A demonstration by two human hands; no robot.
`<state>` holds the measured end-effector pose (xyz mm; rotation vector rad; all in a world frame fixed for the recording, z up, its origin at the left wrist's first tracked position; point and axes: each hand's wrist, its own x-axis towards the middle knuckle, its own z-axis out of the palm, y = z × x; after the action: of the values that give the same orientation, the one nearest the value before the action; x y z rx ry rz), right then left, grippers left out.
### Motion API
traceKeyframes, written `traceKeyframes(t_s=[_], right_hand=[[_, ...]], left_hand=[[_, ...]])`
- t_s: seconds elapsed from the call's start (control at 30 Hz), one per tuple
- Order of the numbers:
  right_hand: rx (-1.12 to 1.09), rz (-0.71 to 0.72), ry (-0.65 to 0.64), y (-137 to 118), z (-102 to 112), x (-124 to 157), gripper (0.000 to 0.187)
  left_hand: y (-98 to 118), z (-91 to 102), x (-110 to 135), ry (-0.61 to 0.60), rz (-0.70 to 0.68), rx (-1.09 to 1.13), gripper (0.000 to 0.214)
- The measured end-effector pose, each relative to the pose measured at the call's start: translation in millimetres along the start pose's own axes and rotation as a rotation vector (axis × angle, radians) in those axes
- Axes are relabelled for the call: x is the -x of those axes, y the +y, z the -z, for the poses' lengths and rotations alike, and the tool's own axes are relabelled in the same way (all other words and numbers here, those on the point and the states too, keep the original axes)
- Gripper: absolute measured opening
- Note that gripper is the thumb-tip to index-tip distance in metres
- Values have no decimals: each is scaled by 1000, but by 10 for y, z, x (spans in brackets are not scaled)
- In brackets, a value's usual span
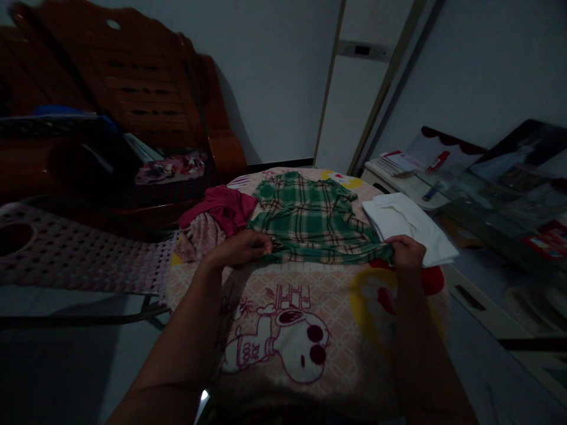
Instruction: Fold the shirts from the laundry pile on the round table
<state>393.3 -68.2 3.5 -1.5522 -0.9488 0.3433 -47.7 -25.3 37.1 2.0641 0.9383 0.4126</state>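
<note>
A green plaid shirt [310, 215] lies spread on a round table covered by a pink cartoon-print cloth [287, 330]. My left hand [241, 247] is closed on the shirt's near left edge. My right hand [407, 251] pinches the shirt's near right corner. A folded white cloth [407, 224] lies just to the right of the shirt, beside my right hand. A crumpled magenta garment [225, 209] and a pale patterned one [201, 235] sit to the left of the shirt.
A brown wooden bench [146, 88] with clutter and a floral cloth [170, 168] stands at the back left. A perforated plastic chair [80, 254] is on the left. A low glass-topped stand [487, 195] with papers is on the right. A door [354, 88] is behind.
</note>
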Motion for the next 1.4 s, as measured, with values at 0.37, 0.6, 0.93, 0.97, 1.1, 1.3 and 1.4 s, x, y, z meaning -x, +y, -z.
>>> traceKeyframes(t_s=[0.37, 0.6, 0.93, 0.97, 1.1, 1.3, 1.4], right_hand=[[-28, -14, 21, -92, -17, 44, 18], [-42, -22, 11, -55, -18, 35, 20], [-34, -3, 7, -5, -3, 23, 20], [-29, 2, 3, 1, -2, 23, 20], [-29, 9, 5, -1, -3, 29, 20], [-13, -7, 7, 3, 0, 21, 19], [-8, -6, 2, 32, 5, 12, 19]], left_hand=[[-60, 56, 86, 5, 86, 3, 36], [98, -19, -69, 202, -42, -104, 40], [-76, -69, -101, -16, 139, -542, 28], [-75, -51, -79, -58, 176, -559, 28], [-64, -11, -27, -120, 204, -516, 30], [-103, 7, -17, -153, 88, -266, 34], [-119, 16, -2, -108, 84, -132, 36]])
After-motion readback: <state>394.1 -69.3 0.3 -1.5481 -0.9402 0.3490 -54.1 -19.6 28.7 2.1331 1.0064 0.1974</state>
